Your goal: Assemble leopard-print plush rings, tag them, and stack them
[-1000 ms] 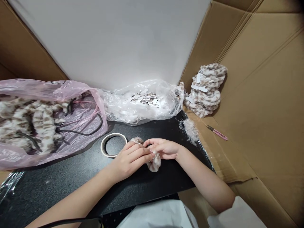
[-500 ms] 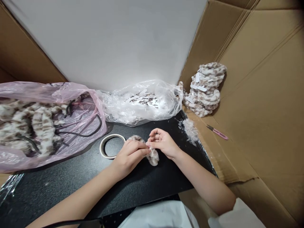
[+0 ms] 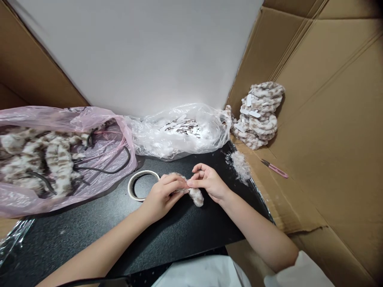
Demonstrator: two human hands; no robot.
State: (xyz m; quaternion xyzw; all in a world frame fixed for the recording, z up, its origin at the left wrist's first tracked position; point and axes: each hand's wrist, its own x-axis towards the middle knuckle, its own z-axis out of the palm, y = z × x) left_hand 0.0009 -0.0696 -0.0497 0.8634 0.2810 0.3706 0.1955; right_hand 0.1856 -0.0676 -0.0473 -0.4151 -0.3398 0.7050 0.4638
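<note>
A small band of fluffy white and brown plush (image 3: 196, 197) is between my hands above the black tabletop. My left hand (image 3: 164, 195) is closed around it from the left, fingers pressed together on the plush. From the right, my right hand (image 3: 209, 184) meets it with thumb and index finger pinched at the plush, the other fingers curled loosely above. The spot where the fingertips meet is too small to make out, and the left fingers hide part of the band. Just left of my left hand lies a roll of tape (image 3: 131, 187).
A pink plastic bag (image 3: 98, 189) at left holds plush pieces and dark elastic cords. Behind my hands lies a clear bag (image 3: 149, 139) with white tags. At right are stacked plush bands (image 3: 263, 115) with white labels, loose fluff (image 3: 240, 165) and pink-handled thread snips (image 3: 277, 169) on cardboard.
The plush band has turned slightly, its free end now pointing further right. Both hands stay together on it with small finger shifts. The whole view has moved a little.
</note>
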